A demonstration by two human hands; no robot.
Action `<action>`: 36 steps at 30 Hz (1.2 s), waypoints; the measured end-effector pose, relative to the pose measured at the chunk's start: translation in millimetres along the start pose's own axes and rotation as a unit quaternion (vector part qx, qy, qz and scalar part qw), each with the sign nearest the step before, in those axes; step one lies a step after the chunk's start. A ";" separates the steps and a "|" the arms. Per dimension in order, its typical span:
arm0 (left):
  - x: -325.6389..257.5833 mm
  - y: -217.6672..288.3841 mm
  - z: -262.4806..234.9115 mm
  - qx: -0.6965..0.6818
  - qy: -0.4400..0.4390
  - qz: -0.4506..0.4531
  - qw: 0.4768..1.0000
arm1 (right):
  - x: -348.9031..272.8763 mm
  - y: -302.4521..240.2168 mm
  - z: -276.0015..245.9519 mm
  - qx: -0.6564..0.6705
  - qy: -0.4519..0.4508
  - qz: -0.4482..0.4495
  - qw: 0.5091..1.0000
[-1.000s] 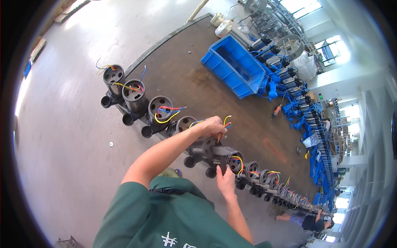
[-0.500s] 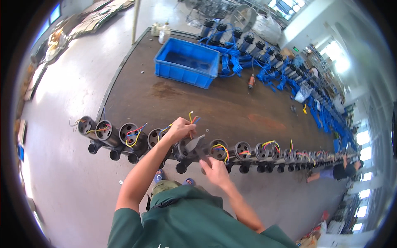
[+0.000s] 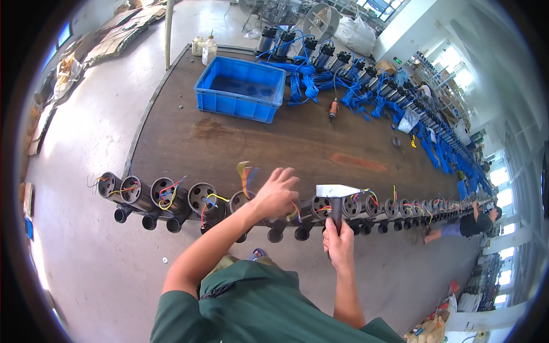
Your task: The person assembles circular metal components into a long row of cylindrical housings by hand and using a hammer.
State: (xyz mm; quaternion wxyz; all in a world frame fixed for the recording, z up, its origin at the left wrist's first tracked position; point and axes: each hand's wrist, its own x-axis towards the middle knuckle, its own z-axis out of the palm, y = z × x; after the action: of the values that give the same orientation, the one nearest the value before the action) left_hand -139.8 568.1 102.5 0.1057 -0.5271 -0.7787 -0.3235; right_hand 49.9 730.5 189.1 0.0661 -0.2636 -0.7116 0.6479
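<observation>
My left hand rests spread, fingers fanned, on top of one dark cylindrical motor housing at the near edge of the tabletop, apparently steadying it and keeping its loose wires out of the way; those red, yellow and blue leads stick up just beside my fingers. My right hand is closed around the dark handle of a hammer, whose pale metal head sits level just above the next housing along, so the grip is low on the handle for swing. The housings lie in a long row on their sides, open round mouths facing me and short stub pipes hanging over the near edge, which keeps each opening reachable from where I stand. They look like dull cast metal, rough and grey-black, against the worn brown tabletop. Toward the far edge sits a blue plastic crate, rigid and glossy, and beyond it upright pumps with coiled blue cable. Another person bends at the far right end of the row.
</observation>
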 end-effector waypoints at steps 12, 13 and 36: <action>-29.8 -19.1 -15.9 -0.125 0.068 -0.161 0.977 | 38.4 70.0 24.3 -0.377 -0.048 -0.147 0.913; -30.0 -20.8 -18.8 -0.120 0.053 -0.166 0.977 | 38.1 60.6 20.8 -0.354 -0.061 -0.135 0.923; -19.3 -45.4 -24.1 -0.152 0.022 -0.194 0.969 | 26.4 78.7 38.6 -0.389 -0.049 -0.120 0.912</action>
State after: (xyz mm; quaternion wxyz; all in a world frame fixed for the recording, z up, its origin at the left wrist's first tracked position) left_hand -176.3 528.1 93.5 -0.0233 -0.3683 -0.8053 -0.4639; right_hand 33.3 710.2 101.4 0.0012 -0.1492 -0.9360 0.3190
